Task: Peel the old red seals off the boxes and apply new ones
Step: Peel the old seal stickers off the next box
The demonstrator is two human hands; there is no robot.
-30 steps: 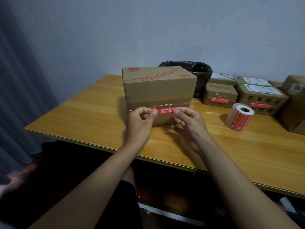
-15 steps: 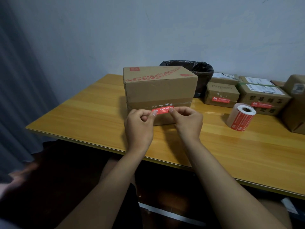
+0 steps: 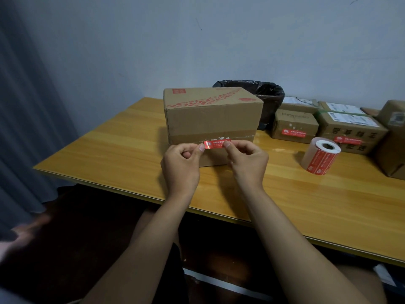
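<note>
A cardboard box (image 3: 210,119) with red print on its top stands on the wooden table (image 3: 122,150). A red seal (image 3: 215,144) lies across the tape seam on the box's front face. My left hand (image 3: 182,165) pinches the seal's left end between thumb and forefinger. My right hand (image 3: 247,163) pinches the right end the same way. Whether the seal sticks to the box or is held just in front of it, I cannot tell.
A roll of red seals (image 3: 320,157) lies on the table to the right. Behind it stand several smaller boxes (image 3: 294,126), some with red seals on their fronts. A bin lined with a black bag (image 3: 269,95) stands behind the big box.
My right hand has closed from loosely spread fingers to a pinch on the seal's right end. Both hands have drawn closer together at the seal.
</note>
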